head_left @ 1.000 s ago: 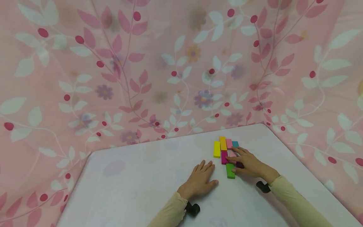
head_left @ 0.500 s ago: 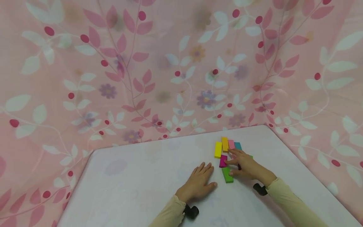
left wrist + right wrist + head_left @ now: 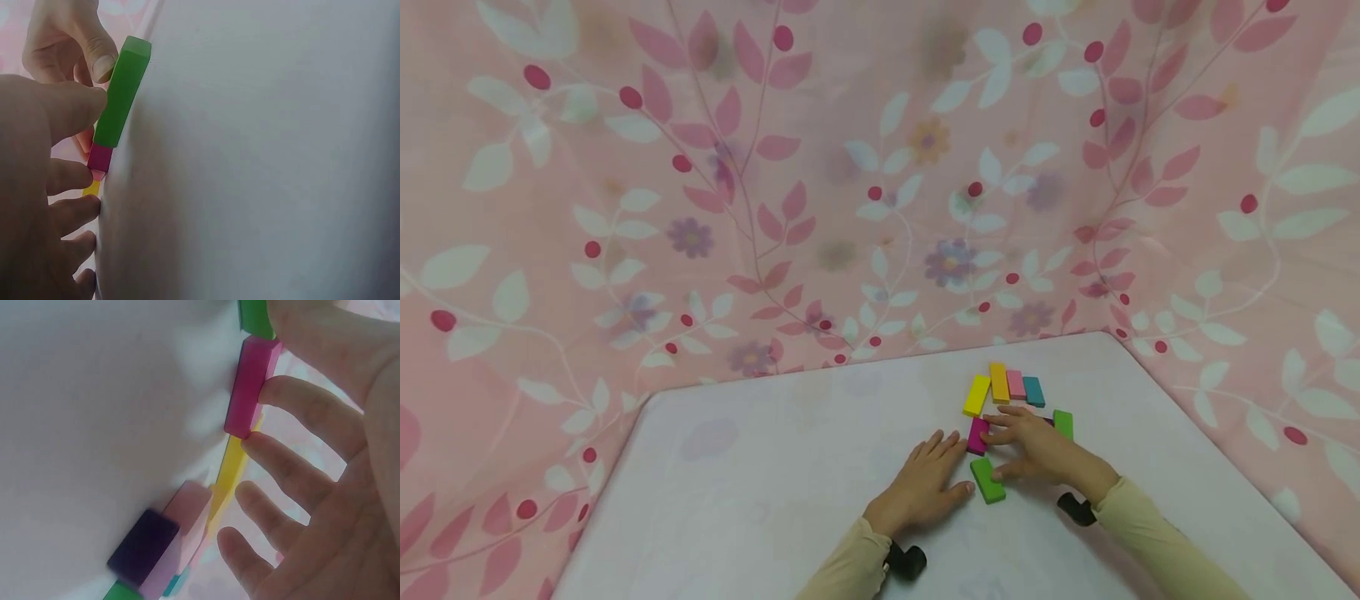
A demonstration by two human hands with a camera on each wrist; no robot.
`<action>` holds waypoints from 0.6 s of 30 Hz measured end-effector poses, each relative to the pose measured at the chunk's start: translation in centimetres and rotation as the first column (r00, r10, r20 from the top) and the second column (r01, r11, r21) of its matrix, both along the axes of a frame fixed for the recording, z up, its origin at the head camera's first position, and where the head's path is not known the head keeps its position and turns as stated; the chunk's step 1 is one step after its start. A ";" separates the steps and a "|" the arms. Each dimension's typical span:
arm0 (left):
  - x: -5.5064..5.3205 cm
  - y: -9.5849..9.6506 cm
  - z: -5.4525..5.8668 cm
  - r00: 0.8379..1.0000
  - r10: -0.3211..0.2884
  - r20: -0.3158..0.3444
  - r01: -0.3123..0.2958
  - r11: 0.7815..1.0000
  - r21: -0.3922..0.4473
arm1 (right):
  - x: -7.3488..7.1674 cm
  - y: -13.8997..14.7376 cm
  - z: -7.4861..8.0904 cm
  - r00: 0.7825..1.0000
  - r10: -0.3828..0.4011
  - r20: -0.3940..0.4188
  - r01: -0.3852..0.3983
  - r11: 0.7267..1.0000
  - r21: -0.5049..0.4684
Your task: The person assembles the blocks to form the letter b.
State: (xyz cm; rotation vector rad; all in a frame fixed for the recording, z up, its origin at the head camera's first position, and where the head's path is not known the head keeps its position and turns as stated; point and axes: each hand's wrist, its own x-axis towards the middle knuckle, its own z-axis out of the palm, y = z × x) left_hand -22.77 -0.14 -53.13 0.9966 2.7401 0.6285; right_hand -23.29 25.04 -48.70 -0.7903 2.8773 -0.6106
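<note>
My left hand (image 3: pixel 922 483) lies on the white table with its fingers spread, close to the blocks. With my right hand (image 3: pixel 1036 443), fingers extended, I touch the side of a magenta block (image 3: pixel 978 436); its thumb rests against a green block (image 3: pixel 988 481) nearer to me. In the right wrist view the index fingertip meets the magenta block (image 3: pixel 250 387). Behind lie a yellow block (image 3: pixel 977 395), an orange block (image 3: pixel 999 382), a pink block (image 3: pixel 1016 383) and a teal block (image 3: pixel 1033 391). My right hand partly hides a dark purple block (image 3: pixel 144 544) and a pale pink block (image 3: pixel 187 503).
A second green block (image 3: pixel 1063 423) lies just beyond my right hand. The white tabletop (image 3: pixel 760 475) stretches to the left, and a pink floral curtain (image 3: pixel 820 183) rises behind its back edge. Each wrist carries a black camera (image 3: pixel 907 562).
My right hand has slid left and toward me, pushing the magenta and green blocks away from the group. The yellow block has turned to a slant. My left hand stays in place.
</note>
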 end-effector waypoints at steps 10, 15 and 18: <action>0.5 -0.6 0.1 0.999 0.030 -0.013 -0.029 0.998 0.063 | 0.4 -2.2 -0.2 0.999 0.016 -0.031 -0.015 0.999 0.032; 0.7 -0.9 -0.1 0.999 0.031 -0.038 -0.028 0.997 0.078 | 0.7 -3.2 -0.1 0.998 -0.003 -0.063 0.007 0.998 0.057; 0.8 -1.0 0.0 0.998 0.040 -0.053 -0.036 0.996 0.085 | 0.9 -3.6 -0.2 0.995 -0.022 -0.099 0.029 0.997 0.067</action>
